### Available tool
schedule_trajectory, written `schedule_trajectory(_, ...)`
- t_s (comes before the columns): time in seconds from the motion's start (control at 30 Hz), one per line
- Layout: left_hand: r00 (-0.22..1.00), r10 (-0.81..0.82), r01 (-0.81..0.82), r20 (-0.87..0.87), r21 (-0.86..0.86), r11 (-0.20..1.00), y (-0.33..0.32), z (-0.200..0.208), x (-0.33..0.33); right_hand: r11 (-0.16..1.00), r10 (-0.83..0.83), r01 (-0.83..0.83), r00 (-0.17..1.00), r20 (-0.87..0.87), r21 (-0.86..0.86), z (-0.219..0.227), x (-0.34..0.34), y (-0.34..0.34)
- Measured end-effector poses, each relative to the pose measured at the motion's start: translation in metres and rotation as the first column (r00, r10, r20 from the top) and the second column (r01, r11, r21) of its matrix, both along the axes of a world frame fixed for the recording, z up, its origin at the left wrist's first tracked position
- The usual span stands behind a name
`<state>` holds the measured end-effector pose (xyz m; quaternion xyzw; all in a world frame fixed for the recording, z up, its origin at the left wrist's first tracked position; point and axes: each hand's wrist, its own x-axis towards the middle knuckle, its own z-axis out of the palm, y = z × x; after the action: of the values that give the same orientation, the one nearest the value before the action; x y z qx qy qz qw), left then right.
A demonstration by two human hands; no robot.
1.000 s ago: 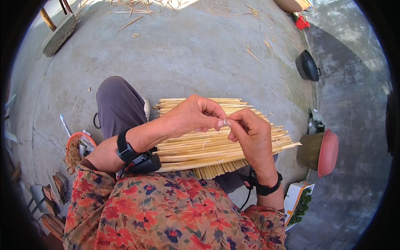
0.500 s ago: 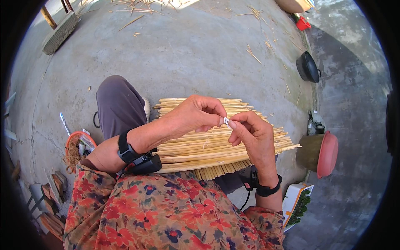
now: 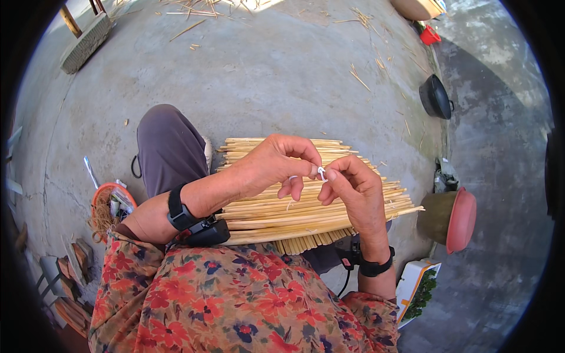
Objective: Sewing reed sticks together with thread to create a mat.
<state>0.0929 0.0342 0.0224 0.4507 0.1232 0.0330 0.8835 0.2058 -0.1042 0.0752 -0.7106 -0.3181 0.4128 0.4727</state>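
Between my fingertips is a short piece of white cord (image 3: 321, 172), looped or knotted; its exact form is too small to tell. My left hand (image 3: 283, 162) pinches one side of it with thumb and forefinger, the other fingers curled loosely below. My right hand (image 3: 353, 187) pinches the other side, thumb against the bent forefinger. Both hands hover over a mat of straight, pale yellow stalks (image 3: 276, 213) lying across my lap. The stalks lie side by side, their ends uneven at the right. A small pale thread end sticks up from the mat near its middle.
An orange basket (image 3: 96, 203) with twine and small items stands at my left, near bricks (image 3: 73, 315). To the right are a pink basin (image 3: 462, 220) against a dull olive tub, a black pot (image 3: 435, 97) and a white planter (image 3: 412, 288). Loose stalks litter the concrete floor (image 3: 265, 76).
The white cord between my fingertips has shifted slightly and shows a longer hanging piece. My left hand's lower fingers have dropped and spread a little. The mat stays in place.
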Motion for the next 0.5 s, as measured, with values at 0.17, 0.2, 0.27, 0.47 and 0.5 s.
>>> schedule_trajectory(0.17, 0.999, -0.031, 0.032, 0.026, -0.045, 0.998, 0.0016, -0.0018, -0.0023, 0.999, 0.017, -0.016, 0.999, -0.051, 0.031, -0.0028, 0.0024, -0.0005)
schedule_trajectory(0.2, 0.999, -0.03, 0.031, 0.026, -0.046, 0.998, 0.0013, -0.0019, -0.0027, 0.999, 0.019, -0.017, 0.998, -0.059, 0.032, -0.0026, 0.0023, -0.0001)
schedule_trajectory(0.27, 1.0, -0.014, 0.015, 0.013, -0.069, 0.998, 0.0003, -0.0019, -0.0033, 0.999, 0.016, -0.013, 0.997, -0.078, 0.041, -0.0019, 0.0017, 0.0005)
schedule_trajectory(0.47, 0.998, -0.04, 0.042, 0.041, -0.049, 0.998, -0.0006, -0.0017, -0.0058, 0.998, -0.008, 0.017, 0.991, -0.13, 0.067, -0.003, 0.0036, -0.0004)
schedule_trajectory(0.5, 0.998, -0.039, 0.041, 0.041, -0.05, 0.998, -0.0004, -0.0023, -0.006, 0.997, -0.013, 0.025, 0.989, -0.147, 0.08, -0.0034, 0.0039, -0.0004)
